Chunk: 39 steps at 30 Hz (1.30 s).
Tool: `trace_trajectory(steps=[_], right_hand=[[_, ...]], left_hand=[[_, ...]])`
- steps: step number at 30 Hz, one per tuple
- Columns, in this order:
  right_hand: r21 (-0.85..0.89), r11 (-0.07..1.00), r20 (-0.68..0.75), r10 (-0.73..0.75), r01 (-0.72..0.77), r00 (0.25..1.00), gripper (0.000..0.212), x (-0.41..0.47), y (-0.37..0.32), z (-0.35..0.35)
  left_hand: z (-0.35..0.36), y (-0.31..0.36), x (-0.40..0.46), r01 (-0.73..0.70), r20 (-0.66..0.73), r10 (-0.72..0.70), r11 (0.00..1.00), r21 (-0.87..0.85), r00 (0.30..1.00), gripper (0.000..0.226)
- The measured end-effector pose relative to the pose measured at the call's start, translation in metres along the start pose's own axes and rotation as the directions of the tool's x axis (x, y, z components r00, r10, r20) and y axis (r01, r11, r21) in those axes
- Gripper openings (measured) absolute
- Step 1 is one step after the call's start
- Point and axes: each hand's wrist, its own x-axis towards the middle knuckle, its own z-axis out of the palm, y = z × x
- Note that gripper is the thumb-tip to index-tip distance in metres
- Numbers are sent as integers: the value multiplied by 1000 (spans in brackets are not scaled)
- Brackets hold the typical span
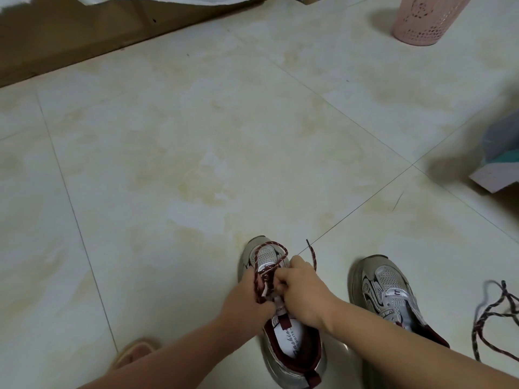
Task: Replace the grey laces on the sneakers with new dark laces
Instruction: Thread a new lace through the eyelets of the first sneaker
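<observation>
Two grey sneakers with maroon trim stand on the tiled floor. The left sneaker carries a dark maroon lace looped over its toe and threaded through the lower eyelets. My left hand grips the lace at the shoe's left side. My right hand pinches the lace over the eyelets, and the lace's free end sticks up behind it. The right sneaker has no lace. A second dark lace lies loose on the floor at the right.
A pink perforated bin stands at the top right. A wooden bed base runs along the top left. A cardboard piece with teal and grey items lies at the right edge. A foot in a slipper shows at the bottom left.
</observation>
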Motion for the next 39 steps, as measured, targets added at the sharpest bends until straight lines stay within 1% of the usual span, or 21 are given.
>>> trace_trajectory(steps=[2, 4, 5, 7, 9, 10, 11, 12, 13, 15, 16, 18, 20, 23, 25, 27, 30, 32, 34, 36, 39], right_hand=[[109, 993, -11, -48, 49, 999, 37, -3, -11, -24], [367, 929, -29, -45, 53, 999, 32, -8, -20, -57], [539, 841, -37, -44, 57, 998, 30, -10, -23, -73], [858, 508, -52, -60, 76, 997, 29, -11, -21, -98], [974, 220, -48, -60, 61, 997, 30, -11, -19, -104], [983, 178, -34, -38, 40, 999, 30, -9, -18, -100], [981, 192, -14, 11, 12, 1000, 31, -8, -18, -94], [958, 287, -9, 68, -11, 998, 30, -6, -17, -86], [873, 487, -42, 102, -14, 994, 28, -5, -15, -80], [380, 925, -136, 47, 8, 990, 14, -6, -11, -70], [71, 997, -100, -24, 31, 995, 17, -7, -8, -66], [-434, 894, 47, -99, 109, 994, 34, -11, -6, -58], [-643, 741, 128, -145, 194, 981, 31, -13, -8, -51], [-562, 818, 70, -99, 121, 993, 21, -10, -4, -66], [-316, 949, -37, -13, 1, 999, 16, -6, 3, -93], [-69, 997, -128, 26, -35, 991, 23, -3, 9, -108], [62, 997, -192, 49, -38, 980, 31, -1, 10, -100], [140, 990, -225, 40, -9, 974, 27, 1, 9, -93], [219, 976, -210, 36, 11, 977, 18, 4, 6, -94], [286, 958, -190, 51, 5, 980, 22, 7, 5, -94], [351, 936, -216, 71, 10, 974, 31, 9, 7, -90]], left_hand=[[-1, -5, -2, 43, -15, -43, 998, -42, 999, 32], [-1, -9, -2, 57, -14, -58, 997, -56, 998, 39], [-1, -10, -1, 64, -12, -65, 996, -57, 998, 41], [0, -8, 0, 60, -12, -60, 998, -32, 998, 37], [2, -7, 2, 40, -35, -40, 999, 13, 999, 24], [3, -5, 2, 30, -51, -29, 999, 37, 998, 20], [3, -4, 3, 21, -59, -17, 998, 61, 998, 19], [2, -2, 3, 8, -59, -4, 997, 81, 998, 19], [1, -1, 4, 1, -53, 5, 995, 100, 999, 18], [0, 0, 5, -6, -44, 12, 991, 133, 999, 18], [0, 0, 6, -10, -43, 16, 990, 139, 999, 19], [-1, -1, 6, 1, -43, 4, 993, 118, 999, 21], [-1, -2, 6, 23, -47, -20, 997, 73, 999, 20], [0, -4, 2, 52, -57, -51, 999, 10, 997, 11], [1, -7, 1, 61, -53, -63, 997, -44, 997, 16], [2, -8, 0, 39, -62, -43, 997, -65, 997, 21], [6, -7, 0, -80, -136, 97, 989, 125, 986, 28], [7, -1, -2, -257, -222, 384, 858, 445, 896, 29], [8, 8, -2, -453, -115, 657, 625, 636, 745, 16], [8, 17, 5, -522, -12, 730, 501, 690, 684, 12], [8, 31, 19, -520, 50, 688, 497, 695, 724, 23]])
